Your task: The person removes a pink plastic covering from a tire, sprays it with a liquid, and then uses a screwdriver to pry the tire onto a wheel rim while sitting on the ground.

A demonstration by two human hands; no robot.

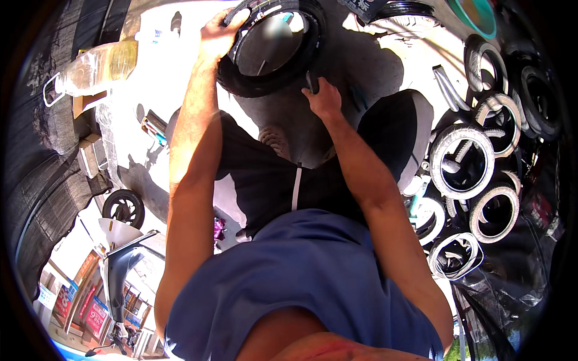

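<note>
A black tyre [307,54] with a dark round centre is tilted at the top of the head view, above the shaded ground. My left hand [218,35] is closed on the tyre's upper left edge. My right hand [325,96] grips a short black tool [311,81] at the tyre's lower right; whether its tip touches the tyre I cannot tell. Small teal tools [359,97] lie beside my right knee. My legs are bent beneath the wheel, with one shoe [274,139] showing.
Several loose tyres [462,135] lie along the right, below a teal basin [487,24]. A large plastic jug [99,66] and boxes [90,153] are at the left. Behind me are a small wheel [123,207] and a scooter [117,271]. A tool tray [153,126] sits near my left arm.
</note>
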